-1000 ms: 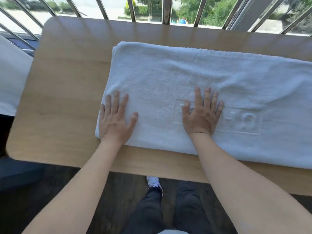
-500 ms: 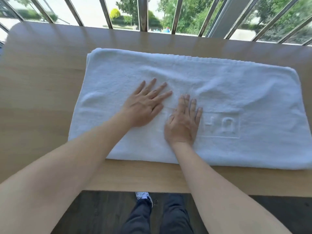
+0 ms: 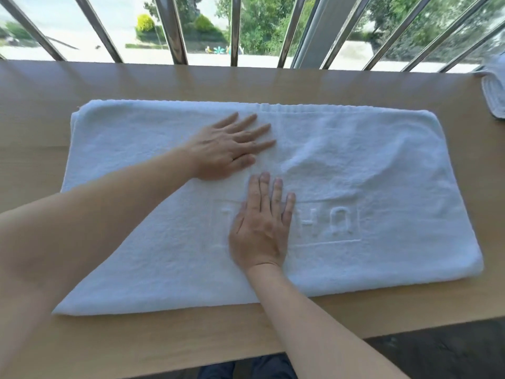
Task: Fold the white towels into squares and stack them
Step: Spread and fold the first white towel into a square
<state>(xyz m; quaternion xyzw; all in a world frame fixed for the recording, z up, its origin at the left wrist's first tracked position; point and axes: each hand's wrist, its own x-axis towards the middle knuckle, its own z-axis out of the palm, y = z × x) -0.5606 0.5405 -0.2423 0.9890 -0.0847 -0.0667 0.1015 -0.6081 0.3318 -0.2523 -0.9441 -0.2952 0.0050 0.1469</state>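
Note:
A white towel, folded into a long rectangle, lies flat across the wooden table. An embossed logo panel shows near its front middle. My left hand lies flat on the towel's centre, fingers straight and spread, pointing right. My right hand presses flat on the towel just in front of it, fingers straight, pointing away from me, partly covering the logo. Some wrinkles run through the cloth to the right of both hands.
Another white cloth lies at the table's far right edge, cut off by the frame. Metal window bars stand right behind the table. The table's near edge runs close in front of the towel, with dark floor below.
My left hand has slid right along the towel from its left end to the centre. My right hand has stayed pressed on the logo area. The view has shifted right.

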